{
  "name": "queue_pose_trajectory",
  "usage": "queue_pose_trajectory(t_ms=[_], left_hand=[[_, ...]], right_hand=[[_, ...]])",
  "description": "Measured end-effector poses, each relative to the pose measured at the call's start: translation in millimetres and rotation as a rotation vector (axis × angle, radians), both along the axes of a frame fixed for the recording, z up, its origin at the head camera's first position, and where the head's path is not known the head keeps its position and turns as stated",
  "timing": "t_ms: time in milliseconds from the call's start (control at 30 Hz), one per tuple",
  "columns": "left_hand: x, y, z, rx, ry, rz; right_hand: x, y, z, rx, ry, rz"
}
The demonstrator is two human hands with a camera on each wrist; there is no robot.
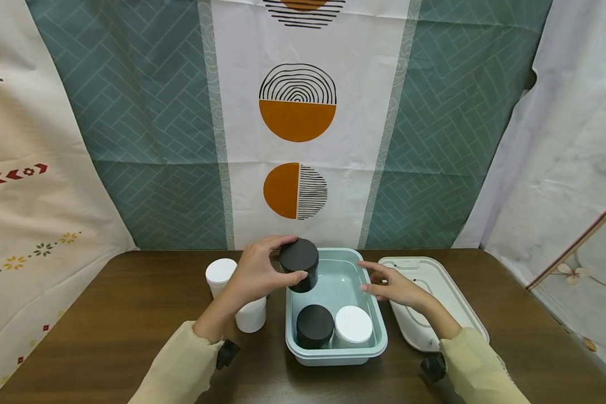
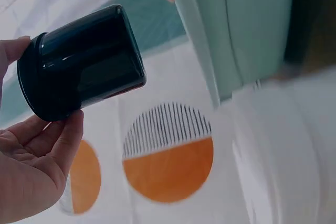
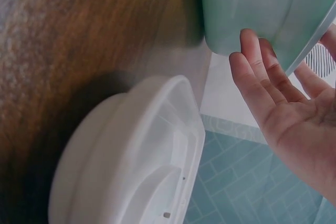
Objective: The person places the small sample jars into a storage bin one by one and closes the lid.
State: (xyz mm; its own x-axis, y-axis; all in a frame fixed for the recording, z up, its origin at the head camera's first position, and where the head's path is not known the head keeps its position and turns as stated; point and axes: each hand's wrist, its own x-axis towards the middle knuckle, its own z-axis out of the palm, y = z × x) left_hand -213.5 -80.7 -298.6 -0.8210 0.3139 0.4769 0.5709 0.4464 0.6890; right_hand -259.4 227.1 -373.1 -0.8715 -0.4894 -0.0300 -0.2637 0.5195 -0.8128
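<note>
My left hand (image 1: 257,272) grips a black lidded jar (image 1: 299,264) round its lid, above the far left part of a light blue-green plastic box (image 1: 290,314). In the left wrist view the jar (image 2: 89,59) is tipped sideways, thumb and fingers at its lid end. Inside the box, at the near end, stand another black jar (image 1: 315,325) and a white-lidded jar (image 1: 353,325). My right hand (image 1: 391,286) is at the box's right rim, holding nothing. Its fingers (image 3: 252,85) are loosely extended beside the outer wall in the right wrist view.
Two white jars stand left of the box, one farther back (image 1: 220,272) and one nearer (image 1: 251,316), partly behind the left hand. A white box lid (image 1: 457,303) lies on the brown table (image 1: 106,336) at the right. A patterned curtain (image 1: 303,235) hangs behind the table.
</note>
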Motion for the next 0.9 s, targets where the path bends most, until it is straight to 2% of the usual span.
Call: queue_pose_trajectory(t_ms=[233, 367, 600, 767, 900], left_hand=[[-8.2, 33.3, -13.9, -0.077, -0.011, -0.019], [-14.2, 46.0, -24.8, -0.102, -0.057, -0.077], [-22.7, 59.2, -41.4, -0.177, -0.116, -0.153], [-28.9, 65.0, -51.6, -0.269, -0.132, -0.16], [-33.8, 67.7, -57.0, -0.302, -0.129, -0.165]], right_hand=[[-0.2, -0.2, 0.1, -0.006, -0.014, 0.002], [-0.9, -0.7, -0.7, -0.008, -0.013, 0.006], [-0.7, -0.9, -0.6, -0.003, -0.015, 0.0], [-1.0, -0.7, -1.4, 0.001, -0.013, 0.0], [-1.3, -0.5, -1.9, -0.001, -0.017, -0.002]])
